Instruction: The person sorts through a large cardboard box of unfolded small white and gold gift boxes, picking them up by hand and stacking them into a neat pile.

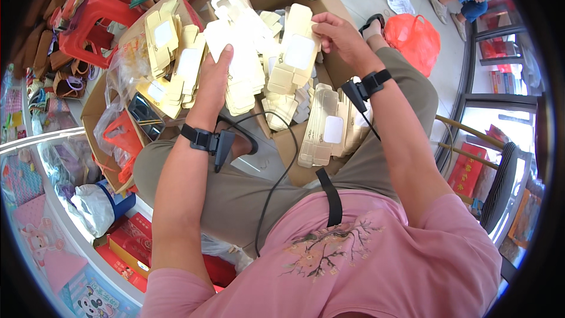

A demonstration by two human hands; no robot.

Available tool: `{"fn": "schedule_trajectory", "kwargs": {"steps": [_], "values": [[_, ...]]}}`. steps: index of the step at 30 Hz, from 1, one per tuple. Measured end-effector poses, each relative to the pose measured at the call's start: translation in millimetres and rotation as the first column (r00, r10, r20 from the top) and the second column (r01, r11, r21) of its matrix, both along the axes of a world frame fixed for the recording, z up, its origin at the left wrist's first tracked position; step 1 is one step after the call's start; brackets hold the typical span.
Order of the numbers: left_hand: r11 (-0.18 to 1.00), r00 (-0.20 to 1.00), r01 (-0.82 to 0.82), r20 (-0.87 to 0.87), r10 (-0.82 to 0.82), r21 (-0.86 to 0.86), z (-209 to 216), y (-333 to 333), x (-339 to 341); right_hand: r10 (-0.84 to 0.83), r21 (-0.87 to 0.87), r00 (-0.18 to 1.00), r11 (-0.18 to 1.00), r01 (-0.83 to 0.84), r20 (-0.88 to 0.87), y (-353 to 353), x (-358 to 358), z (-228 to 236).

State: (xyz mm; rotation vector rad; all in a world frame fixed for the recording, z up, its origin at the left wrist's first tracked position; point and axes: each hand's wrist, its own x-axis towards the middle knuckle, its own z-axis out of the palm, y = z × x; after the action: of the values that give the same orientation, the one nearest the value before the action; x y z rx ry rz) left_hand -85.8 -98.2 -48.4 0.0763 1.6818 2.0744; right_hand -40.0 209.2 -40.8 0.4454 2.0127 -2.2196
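My right hand [342, 36] pinches the upper edge of a flattened pale-yellow carton [296, 50] with a white panel. That carton tilts over an open cardboard box in front of me. My left hand [216, 75] grips a fanned stack of similar flattened cartons [240, 62], its thumb on top and its other fingers hidden beneath. Bright light washes out part of the stack. More flattened cartons [321, 129] stand on edge in the near right part of the box. Left of my left hand lies another pile of flattened cartons [189, 62].
A red plastic stool [97, 29] stands at the far left. A red plastic bag [414, 41] lies on the floor beyond my right leg. Glass display cases [53, 159] flank me at left. Another person's legs [465, 0] show at the far right. A black cable [281, 182] crosses my lap.
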Motion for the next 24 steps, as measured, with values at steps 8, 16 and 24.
{"fn": "schedule_trajectory", "kwargs": {"steps": [8, 16, 24], "values": [[0.988, 0.983, 0.138, 0.109, -0.145, 0.067, 13.7, 13.2, 18.3, 0.139, -0.043, 0.99, 0.989, -0.139, -0.008, -52.9, -4.3, 43.7], [0.99, 0.986, 0.137, 0.091, -0.141, 0.043, 19.3, 14.2, 30.7, 0.094, 0.005, 0.995, 0.996, -0.094, -0.029, -95.1, -2.7, 28.8], [0.916, 0.981, -0.07, -0.196, -0.009, -0.394, 4.6, 23.8, 33.3, -0.107, -0.138, 0.992, 0.986, 0.098, -0.061, -151.0, 27.1, 13.3]]}}
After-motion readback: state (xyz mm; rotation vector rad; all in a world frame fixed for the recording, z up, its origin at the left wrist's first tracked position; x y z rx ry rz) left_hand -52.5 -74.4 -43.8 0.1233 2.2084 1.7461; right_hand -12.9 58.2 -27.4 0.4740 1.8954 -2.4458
